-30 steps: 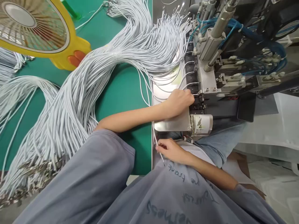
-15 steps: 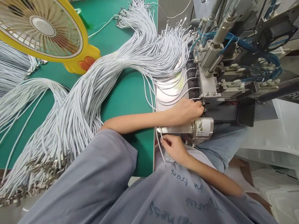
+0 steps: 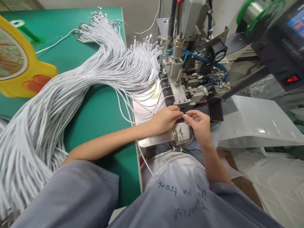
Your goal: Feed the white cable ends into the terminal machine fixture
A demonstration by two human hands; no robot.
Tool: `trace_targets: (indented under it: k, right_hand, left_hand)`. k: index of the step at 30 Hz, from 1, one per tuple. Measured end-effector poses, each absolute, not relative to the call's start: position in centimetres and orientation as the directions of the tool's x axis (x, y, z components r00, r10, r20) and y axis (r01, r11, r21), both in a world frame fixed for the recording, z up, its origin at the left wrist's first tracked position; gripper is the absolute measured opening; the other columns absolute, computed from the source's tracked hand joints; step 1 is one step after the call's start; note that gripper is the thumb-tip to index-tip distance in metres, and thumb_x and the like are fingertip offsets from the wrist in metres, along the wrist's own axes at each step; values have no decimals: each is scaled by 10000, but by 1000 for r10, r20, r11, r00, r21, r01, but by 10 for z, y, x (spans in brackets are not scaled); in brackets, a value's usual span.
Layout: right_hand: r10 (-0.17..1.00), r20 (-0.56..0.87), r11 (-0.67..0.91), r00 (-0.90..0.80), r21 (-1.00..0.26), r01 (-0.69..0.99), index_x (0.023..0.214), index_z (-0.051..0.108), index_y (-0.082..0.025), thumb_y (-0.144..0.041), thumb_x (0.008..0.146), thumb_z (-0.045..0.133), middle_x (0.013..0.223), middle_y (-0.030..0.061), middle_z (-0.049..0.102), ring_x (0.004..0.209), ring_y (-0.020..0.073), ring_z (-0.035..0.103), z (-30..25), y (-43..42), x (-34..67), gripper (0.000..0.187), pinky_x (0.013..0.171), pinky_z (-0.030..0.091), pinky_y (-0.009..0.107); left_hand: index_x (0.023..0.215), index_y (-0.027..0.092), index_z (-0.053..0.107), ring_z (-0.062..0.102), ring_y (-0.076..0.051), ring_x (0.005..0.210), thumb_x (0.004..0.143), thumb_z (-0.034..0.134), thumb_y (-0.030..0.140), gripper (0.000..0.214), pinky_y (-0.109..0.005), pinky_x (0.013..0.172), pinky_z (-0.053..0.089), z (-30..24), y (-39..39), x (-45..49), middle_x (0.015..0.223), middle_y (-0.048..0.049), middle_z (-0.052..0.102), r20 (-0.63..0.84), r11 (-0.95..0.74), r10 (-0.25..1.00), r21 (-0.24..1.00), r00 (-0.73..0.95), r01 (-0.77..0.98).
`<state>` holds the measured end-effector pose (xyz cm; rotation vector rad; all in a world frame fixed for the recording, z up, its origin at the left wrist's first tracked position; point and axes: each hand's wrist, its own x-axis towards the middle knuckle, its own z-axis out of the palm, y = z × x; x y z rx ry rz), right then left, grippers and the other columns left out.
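My left hand (image 3: 167, 118) is closed in a pinch at the front end of the machine (image 3: 177, 68). Fingertip to fingertip with it, my right hand (image 3: 197, 122) pinches too. A thin white cable end (image 3: 186, 115) shows between the two hands; its other parts are hidden by my fingers. Several white cables run from a large bundle (image 3: 83, 76) into the row of black slots (image 3: 169, 96) on the machine. One loose white cable (image 3: 146, 163) hangs over the table edge onto my shirt. Just below my hands sits a clear container with a white label (image 3: 182, 132).
A yellow fan (image 3: 28, 63) stands on the green tabletop (image 3: 95, 107) at left. Blue air hoses (image 3: 199, 57) loop over the machine. Upper right are a wire spool (image 3: 255, 14) and a control box (image 3: 282, 53). A translucent plastic sheet (image 3: 263, 117) lies at right.
My right hand has risen from the loose cable near my lap to meet my left hand at the machine. The view has swung right, bringing in the spool and control box.
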<state>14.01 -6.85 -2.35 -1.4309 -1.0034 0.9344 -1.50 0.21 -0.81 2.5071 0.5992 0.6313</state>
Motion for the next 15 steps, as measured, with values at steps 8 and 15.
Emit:
trace_targets:
  k: [8,15]
  right_hand:
    - [918,104,108,382,-994,11,739,635,-181,-294,740,660,715,5,599,595,102,536,-28,-65,122,116,573,455,250]
    - [936,173,99,305,-965,244,754,698,-167,-257,761,624,657,-6,536,582,96,467,-17,-63,135,117,524,386,242]
  left_hand:
    - [834,118,670,573,-85,656,860,508,120,163,-176,578,428,-4,7,-15,729,-26,626,460,-768,533,615,710,179]
    - [832,133,681,560,-87,613,864,492,156,193,-188,541,404,-12,11,-17,740,-28,634,452,-823,491,521,745,226]
